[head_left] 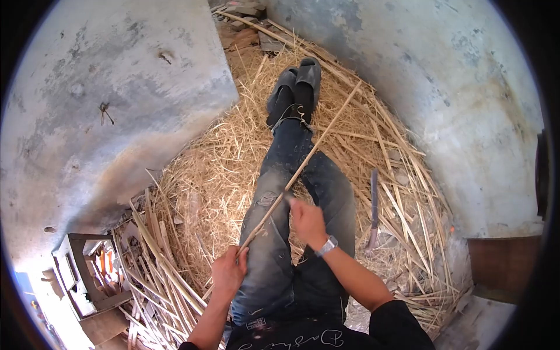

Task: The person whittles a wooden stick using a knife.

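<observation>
A long, thin bamboo strip [315, 149] lies slantwise across my outstretched legs, reaching from my left thigh to beyond my right shin. Its near end is pinched between the thumb and fingers of my left hand [228, 272], close to my thigh. My right hand [308, 223], with a watch [328, 245] on the wrist, is closed beside the middle of the strip, over my knees. Something small and blurred shows at its fingertips, by the strip; whether it is a blade or the thumb is unclear.
Pale shavings [198, 169] cover the floor around my legs. To my right lies a long-bladed chopping knife [374, 201]. Many split strips [166, 265] are heaped at my left, more along the right wall. A wooden frame [111, 300] with orange-handled items stands at lower left. Plastered walls [466, 111] close in both sides.
</observation>
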The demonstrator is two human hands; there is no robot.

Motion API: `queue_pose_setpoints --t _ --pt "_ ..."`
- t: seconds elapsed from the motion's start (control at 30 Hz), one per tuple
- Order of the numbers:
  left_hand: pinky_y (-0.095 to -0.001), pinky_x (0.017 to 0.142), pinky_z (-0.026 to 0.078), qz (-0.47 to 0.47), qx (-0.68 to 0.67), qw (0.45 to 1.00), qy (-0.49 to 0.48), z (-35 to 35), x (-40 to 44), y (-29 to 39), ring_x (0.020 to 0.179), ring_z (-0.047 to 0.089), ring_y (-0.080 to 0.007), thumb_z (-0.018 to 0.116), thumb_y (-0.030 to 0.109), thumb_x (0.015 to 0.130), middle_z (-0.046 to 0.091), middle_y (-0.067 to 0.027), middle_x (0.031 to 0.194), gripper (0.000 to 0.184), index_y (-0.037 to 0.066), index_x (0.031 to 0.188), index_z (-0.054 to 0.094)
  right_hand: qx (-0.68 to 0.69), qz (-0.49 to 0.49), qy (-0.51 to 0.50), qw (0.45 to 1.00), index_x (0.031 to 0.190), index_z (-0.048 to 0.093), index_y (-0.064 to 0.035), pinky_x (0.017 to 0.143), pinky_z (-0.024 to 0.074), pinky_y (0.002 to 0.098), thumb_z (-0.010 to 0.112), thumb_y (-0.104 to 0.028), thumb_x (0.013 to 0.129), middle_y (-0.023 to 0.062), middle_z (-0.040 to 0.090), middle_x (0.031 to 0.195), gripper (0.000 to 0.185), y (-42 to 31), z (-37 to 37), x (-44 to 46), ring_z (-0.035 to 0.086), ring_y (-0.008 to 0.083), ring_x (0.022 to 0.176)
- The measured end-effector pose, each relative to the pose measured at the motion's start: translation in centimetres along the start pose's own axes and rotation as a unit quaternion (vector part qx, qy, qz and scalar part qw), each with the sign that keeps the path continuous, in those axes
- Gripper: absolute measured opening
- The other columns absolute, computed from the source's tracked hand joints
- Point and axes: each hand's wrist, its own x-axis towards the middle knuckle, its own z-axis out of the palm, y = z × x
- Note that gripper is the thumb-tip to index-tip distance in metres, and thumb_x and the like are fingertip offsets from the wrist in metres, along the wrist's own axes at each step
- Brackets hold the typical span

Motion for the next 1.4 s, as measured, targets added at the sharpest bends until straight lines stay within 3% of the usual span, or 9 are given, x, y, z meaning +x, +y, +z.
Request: queue_pose_setpoints --t 0.07,0.17,0.3,0.4,0.5,0.93,1.0,1.2,1.4 --pt "-0.048 0.054 0.052 0.003 -0.003 1.0 0.006 0.0 0.1 -0.2 0.059 0.068 -0.0377 0.075 0.028 0.099 0.068 -0.0154 0.067 0.019 0.011 0.094 0.068 -0.01 0.04 0.053 0.998 0.083 0.069 -0.0077 0.06 0.0511 0.0558 0.056 -0.035 0.108 0.0224 0.067 0.072 0.039 0.1 -0.7 1.0 0.066 0.0463 0.067" --pt "-0.0479 0.054 0.051 -0.013 0.002 1.0 -0.005 -0.8 0.8 1.3 0.06 0.068 -0.0385 0.076 0.027 0.097 0.068 -0.0165 0.067 0.02 0.009 0.093 0.069 -0.025 -0.042 -0.069 0.996 0.085 0.068 -0.0052 0.061 0.0503 0.0557 0.054 -0.037 0.109 0.0232 0.067 0.075 0.043 -1.9 1.2 -2.0 0.066 0.0472 0.068" --pt "-0.0478 0.055 0.051 -0.007 -0.025 1.0 0.01 -0.4 0.7 1.2 0.06 0.068 -0.0391 0.076 0.027 0.097 0.067 -0.0175 0.067 0.018 0.009 0.094 0.073 0.053 0.004 -0.157 0.986 0.085 0.069 -0.0032 0.06 0.0495 0.0531 0.055 -0.038 0.109 0.0244 0.066 0.074 0.044 -4.1 1.0 -4.4 0.065 0.0482 0.069" --pt "-0.0473 0.056 0.052 -0.015 -0.028 0.999 0.004 -0.9 -0.1 1.2 0.062 0.068 -0.0386 0.076 0.026 0.097 0.068 -0.0168 0.069 0.016 0.01 0.095 0.076 0.115 -0.022 -0.189 0.975 0.087 0.072 -0.0013 0.058 0.0479 0.0475 0.057 -0.038 0.109 0.0232 0.064 0.068 0.045 -2.5 0.2 -2.8 0.065 0.0416 0.062" --pt "-0.0471 0.057 0.052 -0.011 -0.04 0.999 0.001 -1.2 0.7 1.7 0.064 0.069 -0.0375 0.075 0.025 0.097 0.07 -0.0153 0.073 0.015 0.01 0.097 0.078 0.128 0.076 -0.182 0.972 0.088 0.075 0.0012 0.054 0.0439 0.0393 0.066 -0.042 0.104 0.0138 0.059 0.06 0.047 -3.5 -0.9 -1.5 0.056 0.021 0.054" --pt "-0.0436 0.055 0.052 0.013 -0.027 0.998 0.051 1.3 0.4 -0.1 0.061 0.068 -0.0318 0.08 0.023 0.092 0.068 -0.0095 0.069 0.013 0.011 0.095 0.079 0.114 -0.105 -0.169 0.973 0.084 0.07 -0.0063 0.055 0.0494 0.043 0.078 -0.021 0.088 0.0159 0.066 0.067 0.017 -7.6 0.7 -4.0 0.064 0.0375 0.058" --pt "-0.0433 0.056 0.053 -0.017 -0.051 0.998 0.036 1.2 0.6 -0.3 0.062 0.069 -0.0323 0.08 0.025 0.093 0.069 -0.0104 0.068 0.015 0.01 0.092 0.08 0.15 -0.141 -0.293 0.934 0.092 0.07 -0.0062 0.064 0.0534 0.0484 0.075 -0.019 0.087 0.0163 0.071 0.075 0.015 -9.6 -0.4 -5.7 0.07 0.0408 0.07" --pt "-0.0403 0.056 0.05 -0.086 -0.144 0.984 -0.062 -1.2 1.5 0.1 0.054 0.064 -0.0331 0.077 0.029 0.097 0.063 -0.0164 0.062 0.02 0.01 0.099 0.081 0.109 -0.023 -0.059 0.992 0.09 0.07 -0.0036 0.057 0.0492 0.0449 0.071 -0.038 0.1 0.0137 0.062 0.063 0.036 -7.8 -2.7 -0.9 0.065 0.0311 0.056" --pt "-0.0426 0.056 0.05 -0.053 -0.109 0.991 -0.058 -1.3 1.3 0.1 0.055 0.064 -0.0344 0.076 0.029 0.097 0.065 -0.0161 0.065 0.021 0.009 0.094 0.078 -0.018 0.025 0.094 0.995 0.083 0.064 -0.0035 0.055 0.0463 0.0515 0.054 -0.037 0.11 0.0201 0.062 0.064 0.045 0.1 -4.0 6.0 0.062 0.0433 0.059"
